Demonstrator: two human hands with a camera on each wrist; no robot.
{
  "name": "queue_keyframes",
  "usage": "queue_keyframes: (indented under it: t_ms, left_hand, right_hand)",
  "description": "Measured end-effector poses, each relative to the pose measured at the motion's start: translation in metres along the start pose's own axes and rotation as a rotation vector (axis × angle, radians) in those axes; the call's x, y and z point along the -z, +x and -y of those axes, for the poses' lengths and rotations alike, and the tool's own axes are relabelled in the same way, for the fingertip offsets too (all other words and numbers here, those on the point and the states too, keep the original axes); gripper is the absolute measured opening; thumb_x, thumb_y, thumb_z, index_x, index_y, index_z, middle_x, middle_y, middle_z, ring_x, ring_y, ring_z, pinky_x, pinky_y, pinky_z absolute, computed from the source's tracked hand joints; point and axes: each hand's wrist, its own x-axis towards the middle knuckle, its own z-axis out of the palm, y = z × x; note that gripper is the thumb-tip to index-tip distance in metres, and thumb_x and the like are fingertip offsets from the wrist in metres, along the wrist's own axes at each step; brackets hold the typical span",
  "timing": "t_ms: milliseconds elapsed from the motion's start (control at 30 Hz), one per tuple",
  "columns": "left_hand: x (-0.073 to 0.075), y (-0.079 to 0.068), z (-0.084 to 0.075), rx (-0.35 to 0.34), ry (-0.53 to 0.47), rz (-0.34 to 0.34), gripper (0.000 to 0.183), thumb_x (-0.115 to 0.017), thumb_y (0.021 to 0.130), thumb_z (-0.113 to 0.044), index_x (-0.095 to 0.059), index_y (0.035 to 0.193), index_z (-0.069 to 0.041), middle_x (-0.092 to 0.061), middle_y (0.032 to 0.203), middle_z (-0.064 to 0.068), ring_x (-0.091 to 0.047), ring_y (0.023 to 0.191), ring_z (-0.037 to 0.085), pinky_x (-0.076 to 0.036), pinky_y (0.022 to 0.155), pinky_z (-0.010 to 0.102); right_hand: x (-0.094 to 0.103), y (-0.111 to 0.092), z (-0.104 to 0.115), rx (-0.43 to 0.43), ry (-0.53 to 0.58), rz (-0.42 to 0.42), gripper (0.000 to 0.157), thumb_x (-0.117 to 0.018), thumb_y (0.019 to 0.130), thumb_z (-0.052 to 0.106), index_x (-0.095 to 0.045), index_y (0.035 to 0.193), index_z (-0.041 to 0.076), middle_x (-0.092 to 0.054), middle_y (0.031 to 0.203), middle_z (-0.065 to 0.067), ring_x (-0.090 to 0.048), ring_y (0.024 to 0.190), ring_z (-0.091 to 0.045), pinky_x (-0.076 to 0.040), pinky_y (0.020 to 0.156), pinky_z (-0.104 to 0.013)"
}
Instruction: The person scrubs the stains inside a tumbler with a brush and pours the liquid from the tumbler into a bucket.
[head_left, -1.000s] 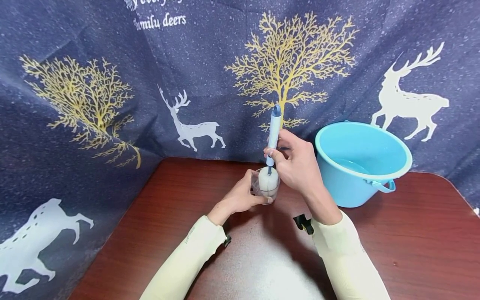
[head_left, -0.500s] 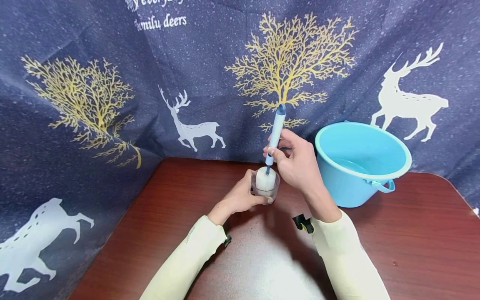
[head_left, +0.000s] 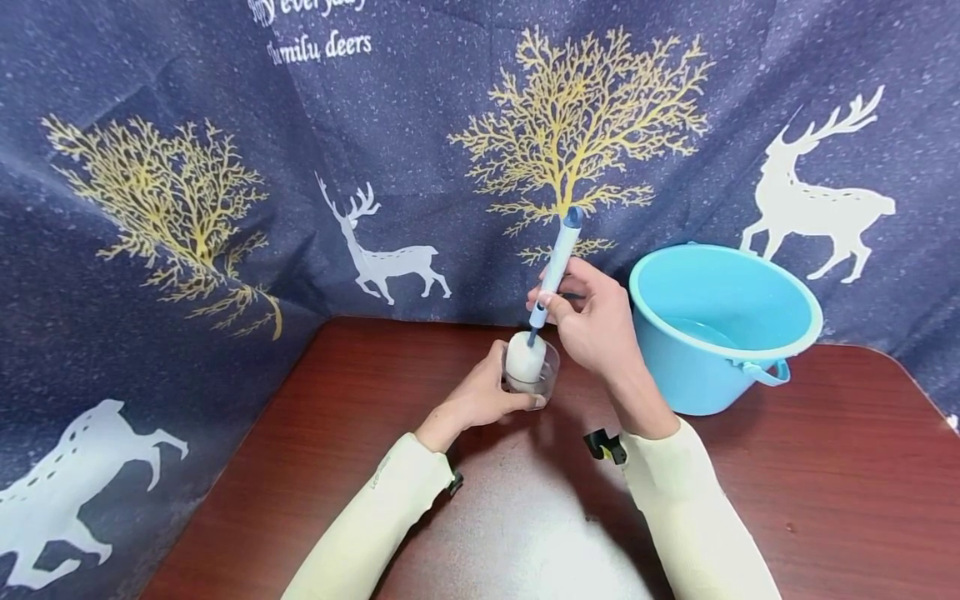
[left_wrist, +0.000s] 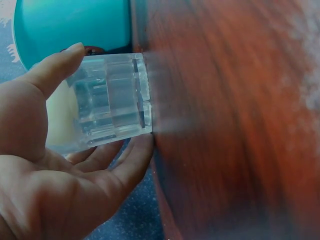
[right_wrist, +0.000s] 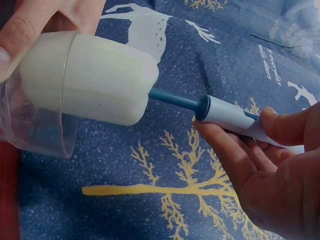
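My left hand (head_left: 480, 393) holds a clear drinking glass (left_wrist: 120, 95) round its side, thumb on one side and fingers on the other. In the left wrist view the base of the glass is right at the table surface. A cup brush with a white sponge head (right_wrist: 100, 77) stands partly inside the glass, leaning against the left side of the rim in the head view. Its pale blue handle (head_left: 560, 260) tilts up to the right. My right hand (head_left: 600, 325) pinches the lower handle between thumb and fingers. The sponge's lower end shows through the glass wall.
A light blue bucket (head_left: 690, 375) with water in it stands on the table just right of my right hand. The brown wooden table (head_left: 360, 400) ends at a dark blue cloth (head_left: 405, 100) printed with deer and trees.
The brush's sponge head has shifted left inside the glass, while the handle's top has swung right. My left hand and the glass stay in nearly the same place.
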Motion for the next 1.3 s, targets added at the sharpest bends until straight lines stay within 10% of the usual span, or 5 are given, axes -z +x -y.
queue_keyframes:
  t_ms: [1300]
  left_hand:
    - [0.001, -0.001, -0.004, -0.044, 0.042, -0.008, 0.077, -0.092, 0.083, -0.03, -0.043, 0.138, -0.006, -0.062, 0.127, 0.008, -0.061, 0.119, 0.022, -0.048, 0.104, 0.041]
  right_hand:
    - [-0.002, 0.003, -0.012, 0.094, -0.057, -0.073, 0.016, -0.067, 0.1, -0.005, -0.072, 0.111, 0.005, -0.079, 0.1, -0.011, -0.078, 0.093, -0.031, -0.058, 0.081, -0.025]
